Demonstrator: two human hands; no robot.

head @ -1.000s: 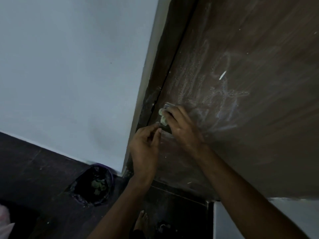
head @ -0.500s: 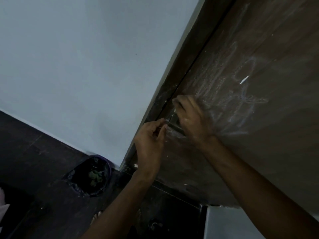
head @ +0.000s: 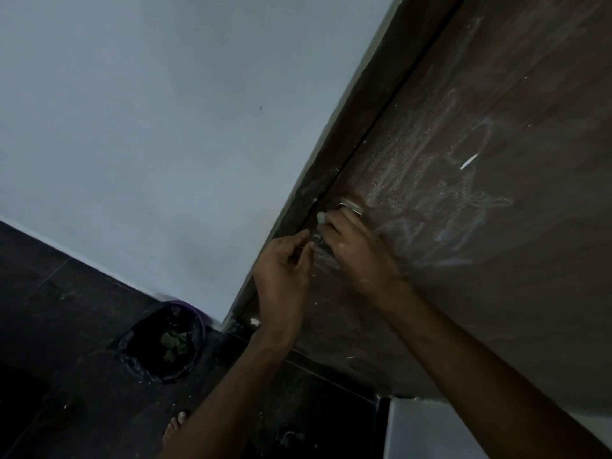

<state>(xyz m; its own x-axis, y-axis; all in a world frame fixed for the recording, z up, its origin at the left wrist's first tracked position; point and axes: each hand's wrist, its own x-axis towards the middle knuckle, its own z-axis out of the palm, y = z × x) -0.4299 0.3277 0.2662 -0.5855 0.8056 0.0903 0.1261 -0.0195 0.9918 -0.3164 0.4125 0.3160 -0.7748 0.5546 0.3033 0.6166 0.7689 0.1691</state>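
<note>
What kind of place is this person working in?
Probably a room in a home: a brown wooden door with chalk scribbles, a pale painted wall, and a lined waste bin on dark floor.

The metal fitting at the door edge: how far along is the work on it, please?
Done: white smears already cover the door around the metal fitting. In hand: the right hand pinches a pale lump beside the fitting; the left hand curls its fingers close by, and whether it holds anything is unclear. Left: the lump is not yet smoothed, so that likely remains.
</note>
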